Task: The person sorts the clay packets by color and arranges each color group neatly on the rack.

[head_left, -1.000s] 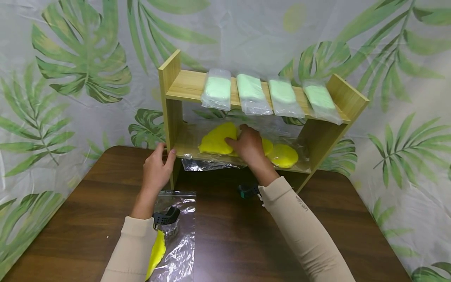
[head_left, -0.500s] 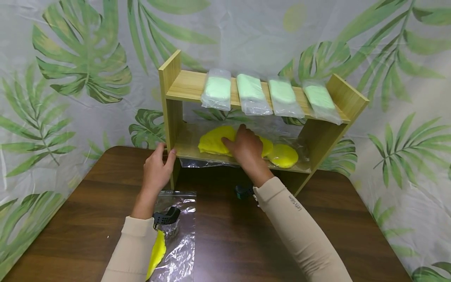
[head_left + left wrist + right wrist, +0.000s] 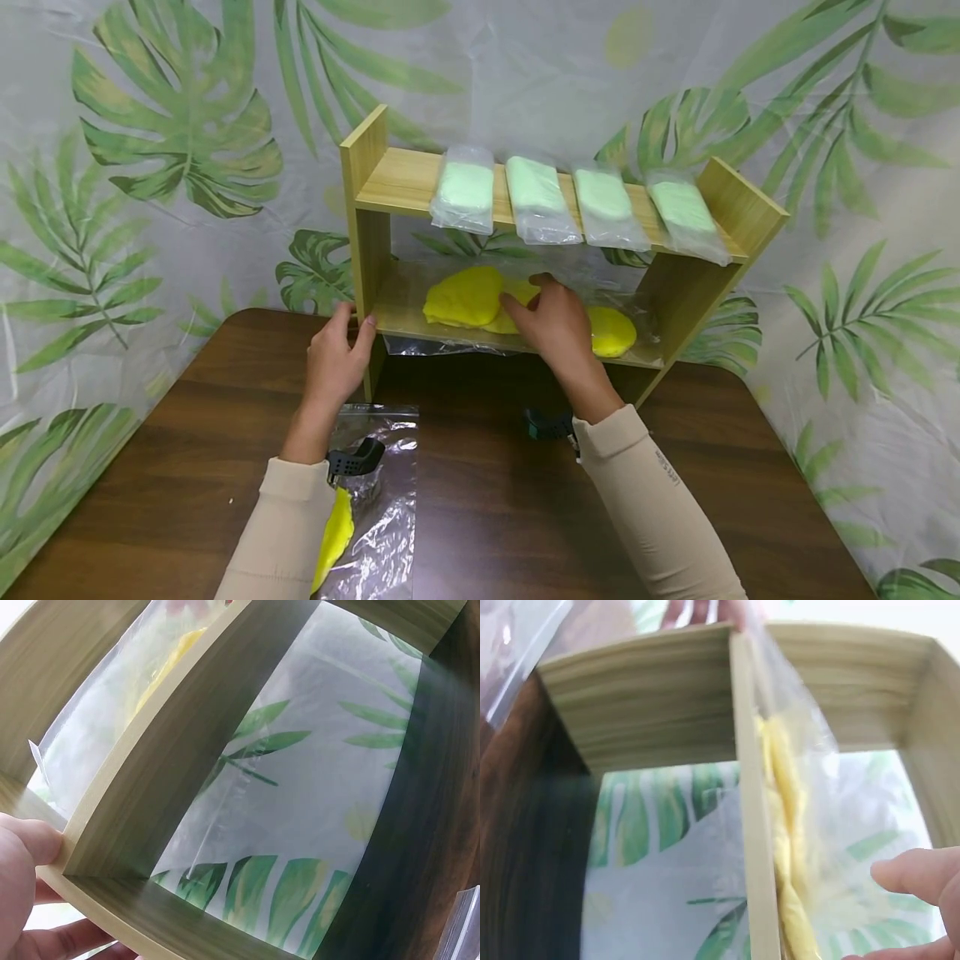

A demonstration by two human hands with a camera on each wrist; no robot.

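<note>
My left hand (image 3: 337,354) grips the left side panel of a small wooden shelf unit (image 3: 365,275), thumb in front and fingers on the outer side. In the left wrist view its thumb (image 3: 41,838) presses the panel where the middle board meets it. On the middle board lie yellow doughy lumps (image 3: 465,297) in clear bags, several overlapping in a row. My right hand (image 3: 555,325) hovers over the row, hiding part of it. In the right wrist view its thumb (image 3: 911,874) stands apart from the bagged yellow lumps (image 3: 787,832), with nothing held.
Several bagged pale green blocks (image 3: 534,185) lie on the top board, their bags overhanging its front edge. A clear zip bag (image 3: 390,517) with a yellow lump (image 3: 333,533) lies on the dark wooden table (image 3: 487,500), partly under my left forearm. A leaf-patterned cloth (image 3: 540,75) hangs behind.
My right hand has let go of the leftmost yellow lump and drawn away rightward. That lump now lies flatter on the board. My left hand stays on the panel.
</note>
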